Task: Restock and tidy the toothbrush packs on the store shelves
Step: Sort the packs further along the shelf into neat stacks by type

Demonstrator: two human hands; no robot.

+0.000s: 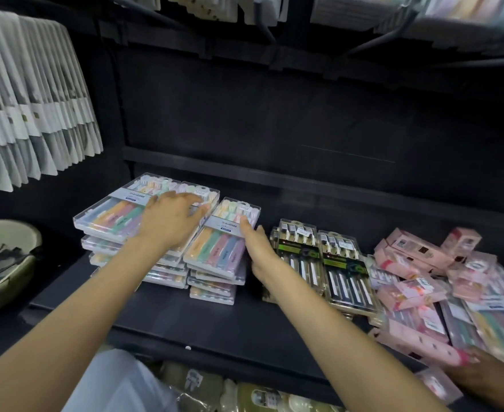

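Two stacks of clear plastic pastel toothbrush packs [167,221] sit side by side on the black shelf [215,319]. Our left hand [170,221] lies flat, fingers spread, on the left stack; our right hand [258,248], fingers straight, presses the right stack's [218,248] side, apparently squaring both, gripping nothing.

Pink packs [417,281], right: we find labels blurred, unreadable. Hanging white packs [30,93], left: cut off by edge. Another person's hand [488,379]: partly out of frame.

bare shelf front [215,319], pastel stacks [215,254] left, pink boxes [417,281] crowding right

Bare forearms [75,295], pale grey-blue garment [119,385]
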